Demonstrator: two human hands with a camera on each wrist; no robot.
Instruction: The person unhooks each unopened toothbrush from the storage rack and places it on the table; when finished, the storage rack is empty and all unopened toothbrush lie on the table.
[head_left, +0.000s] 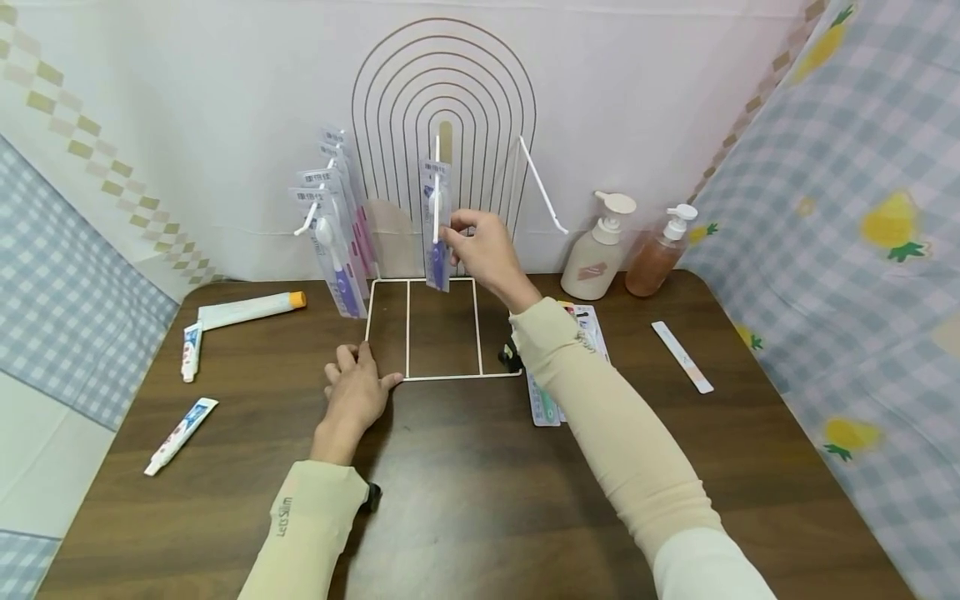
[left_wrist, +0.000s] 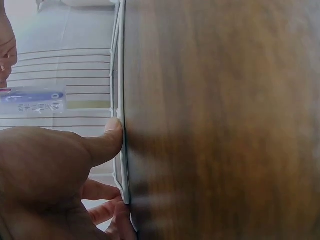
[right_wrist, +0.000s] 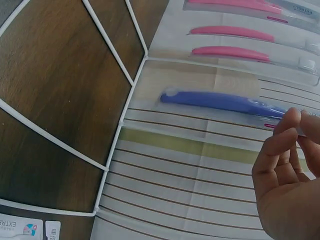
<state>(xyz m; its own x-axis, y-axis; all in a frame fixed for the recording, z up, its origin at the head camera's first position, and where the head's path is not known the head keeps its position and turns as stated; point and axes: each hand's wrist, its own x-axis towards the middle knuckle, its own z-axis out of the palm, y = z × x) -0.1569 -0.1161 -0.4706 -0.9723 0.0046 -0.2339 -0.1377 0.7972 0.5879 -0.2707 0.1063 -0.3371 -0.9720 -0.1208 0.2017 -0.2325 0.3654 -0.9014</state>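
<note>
A white wire display rack (head_left: 442, 378) stands on the table, with hooks reaching forward. My right hand (head_left: 486, 254) pinches the side of a packaged purple-blue toothbrush (head_left: 438, 265) on the middle hook. The right wrist view shows its blue handle (right_wrist: 210, 100) lying clear of the fingers, while the fingertips grip the package near the head end. My left hand (head_left: 356, 392) holds the front left corner of the rack's base, thumb on the front bar (left_wrist: 120, 165). Several packaged toothbrushes (head_left: 341, 279), purple in front and pink behind, hang from the left hook. Nothing hangs on the right hook (head_left: 542, 185).
Toothpaste tubes (head_left: 251, 310) lie at the left. More packaged toothbrushes (head_left: 546, 407) lie partly under my right forearm. Two pump bottles, one cream (head_left: 592, 265) and one amber (head_left: 654, 262), stand behind, with a flat white strip (head_left: 682, 357) at the right. Curtains surround the table.
</note>
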